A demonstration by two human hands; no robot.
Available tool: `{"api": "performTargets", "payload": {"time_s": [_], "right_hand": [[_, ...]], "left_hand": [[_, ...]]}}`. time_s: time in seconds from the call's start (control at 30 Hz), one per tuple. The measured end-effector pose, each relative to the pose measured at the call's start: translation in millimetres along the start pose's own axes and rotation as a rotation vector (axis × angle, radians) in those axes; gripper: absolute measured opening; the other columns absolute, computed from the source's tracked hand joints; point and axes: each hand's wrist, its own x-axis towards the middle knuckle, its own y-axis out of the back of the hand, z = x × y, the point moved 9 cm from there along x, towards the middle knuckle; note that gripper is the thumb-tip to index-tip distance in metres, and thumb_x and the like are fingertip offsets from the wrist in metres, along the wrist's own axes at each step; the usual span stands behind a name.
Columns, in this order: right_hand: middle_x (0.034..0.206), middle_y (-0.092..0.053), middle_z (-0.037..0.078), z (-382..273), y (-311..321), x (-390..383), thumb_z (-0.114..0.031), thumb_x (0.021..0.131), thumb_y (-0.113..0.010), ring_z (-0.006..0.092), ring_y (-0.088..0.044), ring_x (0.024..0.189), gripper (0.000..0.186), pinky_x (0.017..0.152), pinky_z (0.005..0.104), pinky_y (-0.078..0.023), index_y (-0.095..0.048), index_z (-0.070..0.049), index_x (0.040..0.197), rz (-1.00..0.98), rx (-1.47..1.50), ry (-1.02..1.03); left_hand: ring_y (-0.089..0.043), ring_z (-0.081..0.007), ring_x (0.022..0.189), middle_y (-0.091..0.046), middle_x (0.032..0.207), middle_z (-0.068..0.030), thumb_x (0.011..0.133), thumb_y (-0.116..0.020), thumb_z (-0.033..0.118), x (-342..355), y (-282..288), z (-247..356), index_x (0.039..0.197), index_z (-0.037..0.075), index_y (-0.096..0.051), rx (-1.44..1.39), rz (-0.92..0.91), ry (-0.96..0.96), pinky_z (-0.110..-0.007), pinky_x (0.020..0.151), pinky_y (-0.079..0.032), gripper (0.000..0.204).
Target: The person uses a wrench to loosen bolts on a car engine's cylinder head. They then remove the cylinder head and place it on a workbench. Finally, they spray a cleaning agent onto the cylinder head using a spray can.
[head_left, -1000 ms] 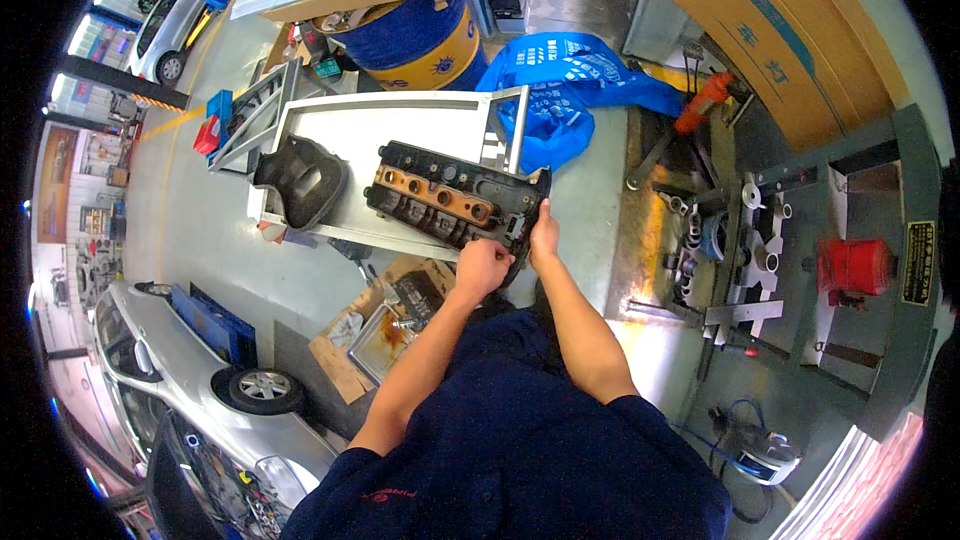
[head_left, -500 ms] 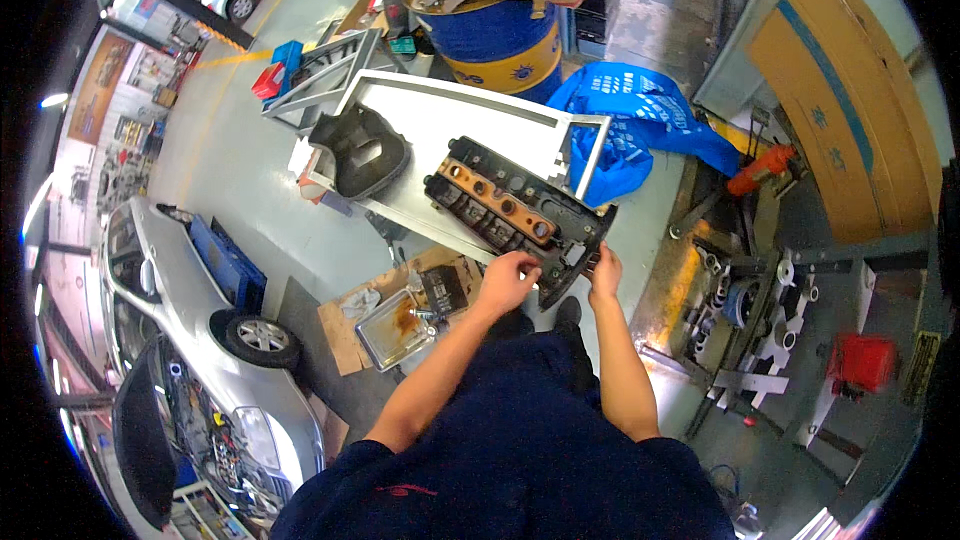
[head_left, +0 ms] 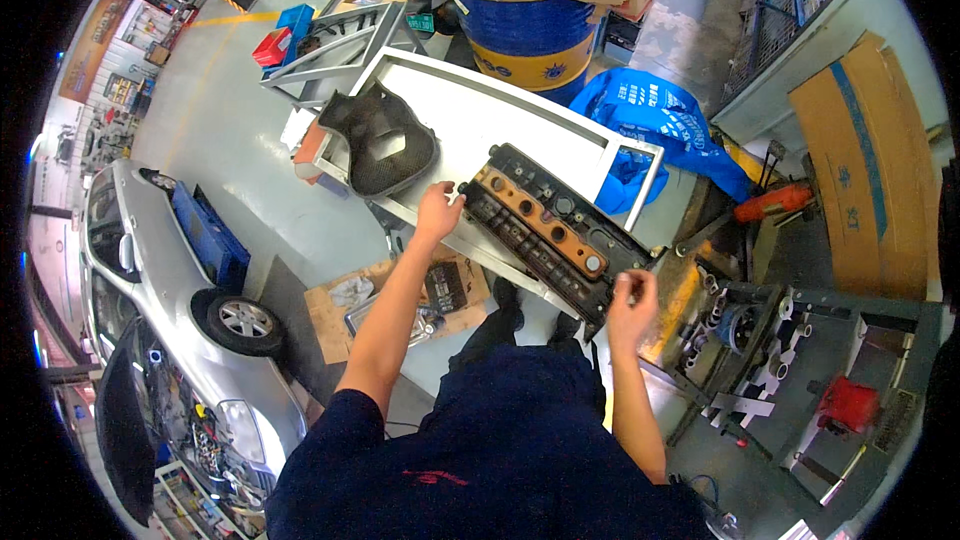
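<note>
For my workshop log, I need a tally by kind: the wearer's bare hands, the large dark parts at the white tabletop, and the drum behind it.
Bare hands: 2 (left hand, right hand)
Large dark parts: 2 (long cover with orange-brown strip, moulded shell)
Drums: 1 (blue-and-yellow drum)
Total: 5

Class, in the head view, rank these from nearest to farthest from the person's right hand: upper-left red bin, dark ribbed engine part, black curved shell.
1. Dark ribbed engine part: its end is right beside the right hand.
2. Black curved shell: farther, toward the upper left.
3. Red bin: farthest, beyond the shell.
</note>
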Motion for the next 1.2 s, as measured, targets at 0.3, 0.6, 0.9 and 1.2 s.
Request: {"api": "performTargets", "payload": {"time_s": [0.3, 0.6, 0.9, 1.2], "right_hand": [[0.137, -0.058, 0.019, -77, -252, 34, -0.022, 0.084, -0.083, 0.0378, -0.053, 0.13, 0.061, 0.111, 0.048, -0.044, -0.059, 0.001, 0.135, -0.492, -0.63, 0.418], [0.122, -0.064, 0.013, -34, -297, 57, -0.027, 0.078, -0.089, 0.0331, -0.058, 0.12, 0.057, 0.105, 0.0451, -0.048, -0.07, -0.005, 0.127, -0.551, -0.783, 0.336], [0.122, -0.061, 0.013, -26, -302, 57, -0.032, 0.08, -0.087, 0.033, -0.057, 0.122, 0.055, 0.103, 0.0462, -0.051, -0.067, -0.005, 0.123, -0.612, -0.799, 0.259], [0.121, -0.06, 0.014, -25, -296, 56, -0.03, 0.079, -0.089, 0.0334, -0.057, 0.121, 0.056, 0.103, 0.0443, -0.053, -0.067, -0.005, 0.125, -0.597, -0.735, 0.255]], "left_hand": [[-0.071, -0.0417, 0.101, -0.075, 0.105, -0.0234, 0.085, -0.079, 0.024, 57, -45, -6, 0.108, 0.001, -0.077, 0.222, -0.377, -0.086, -0.049, 0.092, -0.057, 0.032], [-0.073, -0.0416, 0.094, -0.076, 0.098, -0.0239, 0.075, -0.083, 0.024, 75, -47, -20, 0.102, -0.002, -0.076, 0.065, -0.513, -0.037, -0.048, 0.088, -0.058, 0.039], [-0.072, -0.0432, 0.094, -0.074, 0.094, -0.0261, 0.072, -0.082, 0.02, 70, -53, -24, 0.096, -0.004, -0.072, 0.07, -0.489, -0.127, -0.049, 0.088, -0.058, 0.035], [-0.074, -0.0364, 0.08, -0.073, 0.082, -0.0216, 0.079, -0.083, 0.025, 93, -23, 23, 0.093, -0.006, -0.07, -0.013, -0.512, -0.124, -0.044, 0.076, -0.059, 0.037]]}}
